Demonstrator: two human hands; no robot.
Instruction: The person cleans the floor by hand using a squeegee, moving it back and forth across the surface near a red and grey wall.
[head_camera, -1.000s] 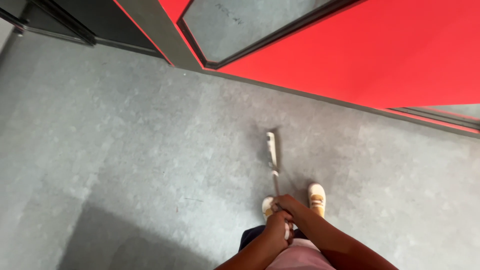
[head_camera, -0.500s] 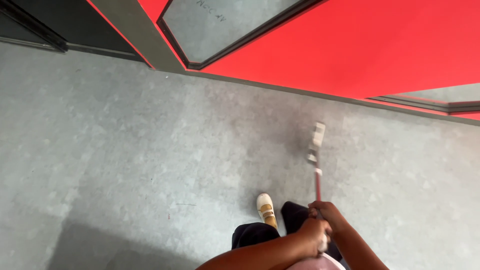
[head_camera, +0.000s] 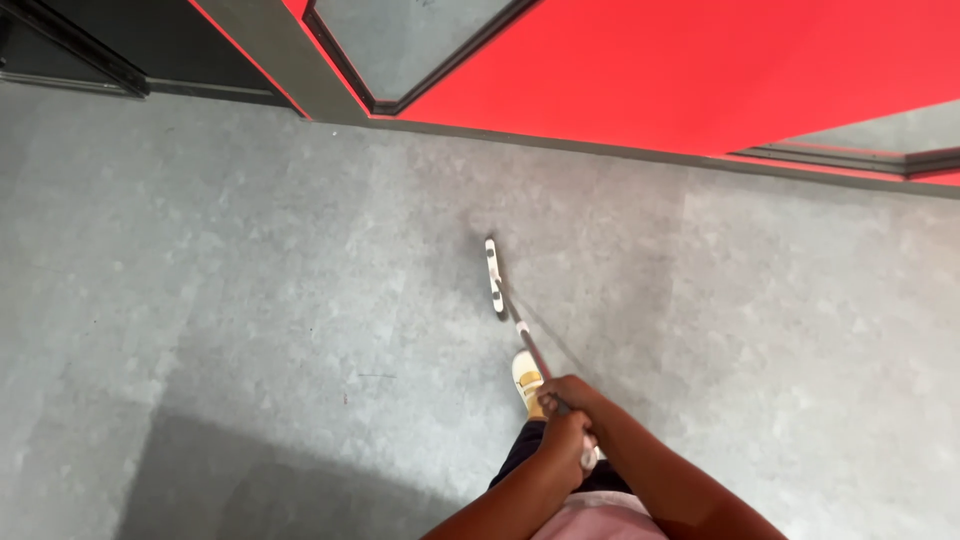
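I have both hands, left hand (head_camera: 562, 447) and right hand (head_camera: 570, 392), wrapped around the mop handle (head_camera: 528, 340), its flat head (head_camera: 494, 277) on the grey floor (head_camera: 250, 300) near the red wall (head_camera: 650, 70), most floor unswept.

A: What are your hands on?

B: Both your hands grip one long handle: right hand (head_camera: 568, 392) farther down it, left hand (head_camera: 563, 446) just behind, touching it. The handle (head_camera: 527, 337) slants forward to a narrow white mop head (head_camera: 494, 277) flat on the grey floor (head_camera: 250, 300).

A: Anything around it?

B: Your white shoe (head_camera: 527, 377) sits under the handle. Red wall (head_camera: 640, 70) runs along the floor's far edge.
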